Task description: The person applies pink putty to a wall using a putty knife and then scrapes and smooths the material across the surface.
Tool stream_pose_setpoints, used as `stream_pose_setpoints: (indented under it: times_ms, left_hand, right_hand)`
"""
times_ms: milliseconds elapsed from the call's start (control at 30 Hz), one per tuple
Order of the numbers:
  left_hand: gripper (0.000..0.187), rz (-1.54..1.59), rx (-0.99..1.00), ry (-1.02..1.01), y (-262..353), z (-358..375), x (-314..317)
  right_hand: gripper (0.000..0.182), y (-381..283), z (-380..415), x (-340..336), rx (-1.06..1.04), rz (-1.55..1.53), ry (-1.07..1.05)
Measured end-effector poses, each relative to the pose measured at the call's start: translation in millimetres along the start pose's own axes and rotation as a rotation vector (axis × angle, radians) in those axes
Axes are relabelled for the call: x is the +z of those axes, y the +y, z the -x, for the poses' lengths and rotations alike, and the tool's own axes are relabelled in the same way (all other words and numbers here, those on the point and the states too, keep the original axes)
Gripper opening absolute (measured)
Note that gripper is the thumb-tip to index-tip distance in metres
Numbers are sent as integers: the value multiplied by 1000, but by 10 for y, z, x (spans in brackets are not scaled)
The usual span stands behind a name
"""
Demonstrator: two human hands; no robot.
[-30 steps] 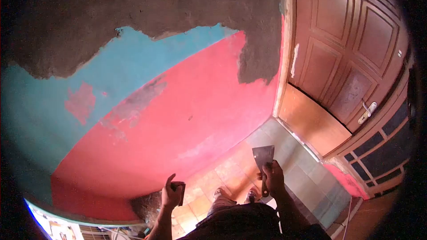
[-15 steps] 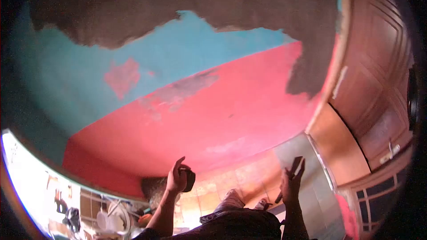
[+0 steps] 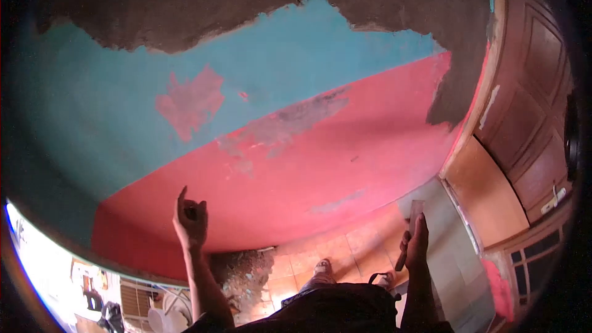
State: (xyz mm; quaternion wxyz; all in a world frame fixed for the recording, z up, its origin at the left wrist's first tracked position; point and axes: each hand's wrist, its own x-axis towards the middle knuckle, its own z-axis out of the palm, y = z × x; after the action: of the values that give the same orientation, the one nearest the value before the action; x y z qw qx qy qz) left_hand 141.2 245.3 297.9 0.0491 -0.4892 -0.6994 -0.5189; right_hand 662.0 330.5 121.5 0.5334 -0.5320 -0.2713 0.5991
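Note:
My left hand (image 3: 190, 222) is raised before the lower pink part of the wall (image 3: 296, 179), with one finger pointing up. Its other fingers are curled round a small dark object (image 3: 197, 210), mostly hidden, whose kind I cannot make out. On the other side, my right hand (image 3: 417, 243) grips a flat-bladed scraper (image 3: 417, 209), its blade pointing up and its handle end showing below the fingers. Neither hand appears to touch the wall. Blue paint (image 3: 283, 55) covers the wall above the pink, with rough dark plaster (image 3: 185, 0) higher up.
Rubble and paint flakes (image 3: 243, 274) lie at the wall's foot on orange floor tiles (image 3: 345, 246). A brown panelled door (image 3: 524, 98) and an orange-brown board (image 3: 487, 191) stand at right. A white bucket (image 3: 166, 319) and other items are at lower left.
My left hand has moved left and up, away from my body's middle. The right hand has shifted slightly right, turning the scraper more upright. The view has turned, showing more rubble.

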Motion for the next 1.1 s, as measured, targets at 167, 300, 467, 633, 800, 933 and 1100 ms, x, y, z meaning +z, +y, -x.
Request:
stream_pose_setpoints:
  times_ms: [167,300,467,633,800,933,1100]
  left_hand:
    - [71,187,-116,52,-278,-632,-484]
    - [91,-21,72,194,-750,-1088,-758]
    - [102,-251,323,288,-1174,-1606,-760]
    - [112,-17,184,299,-1570,-1704,-645]
    - [114,-1,147,298,-1710,-1713,-646]
    - [112,74,95,278,-1769,-1706,-636]
    - [113,167,46,264,-1684,-1662,-612]
  right_hand:
    - [53,113,57,1297,-16,-201,33]
    - [57,166,170,1977,-19,-250,-55]
    - [61,225,435,2188,-74,-195,4]
    - [68,655,354,2104,-130,-170,163]
    - [69,413,426,2291,-97,-190,164]
    - [69,412,307,2492,-170,-174,24]
    - [62,205,359,2996,-172,-211,-42]
